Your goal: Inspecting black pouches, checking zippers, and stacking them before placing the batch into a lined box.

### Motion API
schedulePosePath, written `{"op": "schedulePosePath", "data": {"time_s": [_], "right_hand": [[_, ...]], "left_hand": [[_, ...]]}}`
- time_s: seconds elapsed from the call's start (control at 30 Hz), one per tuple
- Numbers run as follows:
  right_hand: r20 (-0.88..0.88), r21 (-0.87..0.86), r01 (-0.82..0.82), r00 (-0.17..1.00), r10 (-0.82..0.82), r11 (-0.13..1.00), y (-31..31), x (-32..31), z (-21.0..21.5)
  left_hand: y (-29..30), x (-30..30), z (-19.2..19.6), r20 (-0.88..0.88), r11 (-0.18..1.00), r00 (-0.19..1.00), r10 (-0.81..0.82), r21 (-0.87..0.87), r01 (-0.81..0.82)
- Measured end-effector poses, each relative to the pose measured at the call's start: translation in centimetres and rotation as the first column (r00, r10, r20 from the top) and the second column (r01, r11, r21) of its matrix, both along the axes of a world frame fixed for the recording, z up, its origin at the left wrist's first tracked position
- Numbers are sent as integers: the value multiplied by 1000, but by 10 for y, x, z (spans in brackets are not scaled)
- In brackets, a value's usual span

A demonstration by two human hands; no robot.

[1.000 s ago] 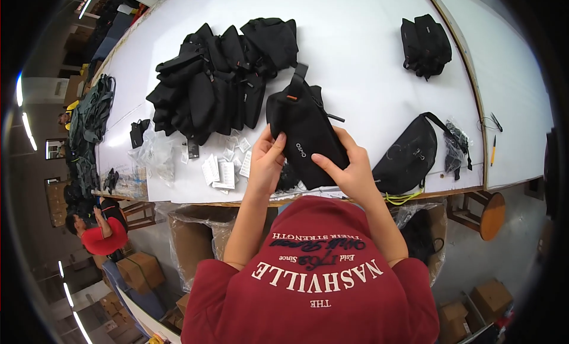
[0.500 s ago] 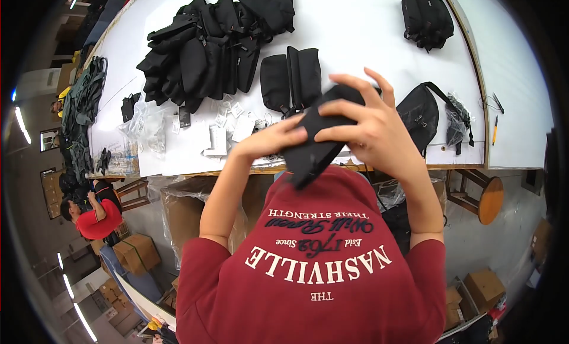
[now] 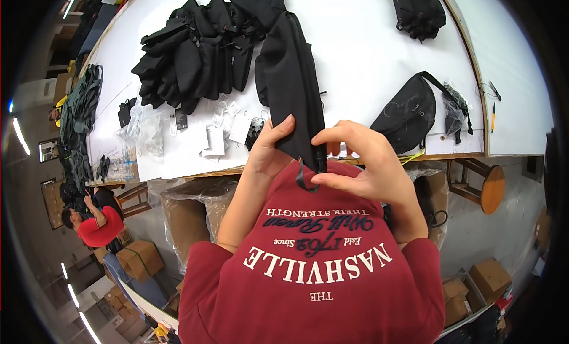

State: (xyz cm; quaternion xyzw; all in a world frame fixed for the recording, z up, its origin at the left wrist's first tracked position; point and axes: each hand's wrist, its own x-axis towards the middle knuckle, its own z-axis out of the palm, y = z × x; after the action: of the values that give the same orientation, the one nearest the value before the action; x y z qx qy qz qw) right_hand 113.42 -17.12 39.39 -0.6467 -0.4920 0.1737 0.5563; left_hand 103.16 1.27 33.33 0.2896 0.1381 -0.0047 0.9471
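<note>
A long black zippered pouch [image 3: 290, 77] stands lengthwise ahead of me, its near end at the table edge. My left hand [image 3: 269, 143] is closed round its near left side, thumb on top. From the right, my right hand [image 3: 370, 160] reaches to the same end with thumb and forefinger apart; the forefinger touches the pouch's edge, and the thumb is below the end, beside a small dark strap loop [image 3: 305, 181]. Beyond, to the left, a heap of similar black pouches [image 3: 195, 59] covers part of the table. The held pouch hides most of what lies beneath it.
A black sling bag [image 3: 409, 112] and a plastic-wrapped strap [image 3: 455, 115] lie at right. Another pouch group [image 3: 419, 13] sits far right. Clear plastic bags [image 3: 145, 130], a white box [image 3: 214, 141] and tags lie left. A wooden stool [image 3: 492, 187] stands below; a person in red [image 3: 101, 222] is far left.
The pouch has turned from tilted across my chest to lengthwise, pointing away. My left hand has shifted along it to the near end; my right hand has come down off its top to that end.
</note>
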Motion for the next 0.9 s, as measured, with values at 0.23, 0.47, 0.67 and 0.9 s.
{"op": "schedulePosePath", "data": {"time_s": [0.23, 0.47, 0.67, 0.9], "right_hand": [[-143, -182, 59, 986, -86, 982, -6, -8, 4], [354, -86, 190, 923, -148, 978, 0, -5, -4], [101, -120, 137, 987, -126, 983, 2, -19, -16], [262, -75, 152, 957, -128, 986, 0, -9, -9]], "left_hand": [[-3, -4, 0, -71, 976, 991, 115, 194, -99], [0, -9, 9, -124, 930, 974, 188, 342, -136], [-3, -11, 5, -121, 928, 967, 225, 330, -174], [-2, -15, -1, -114, 947, 980, 162, 299, -122]]}}
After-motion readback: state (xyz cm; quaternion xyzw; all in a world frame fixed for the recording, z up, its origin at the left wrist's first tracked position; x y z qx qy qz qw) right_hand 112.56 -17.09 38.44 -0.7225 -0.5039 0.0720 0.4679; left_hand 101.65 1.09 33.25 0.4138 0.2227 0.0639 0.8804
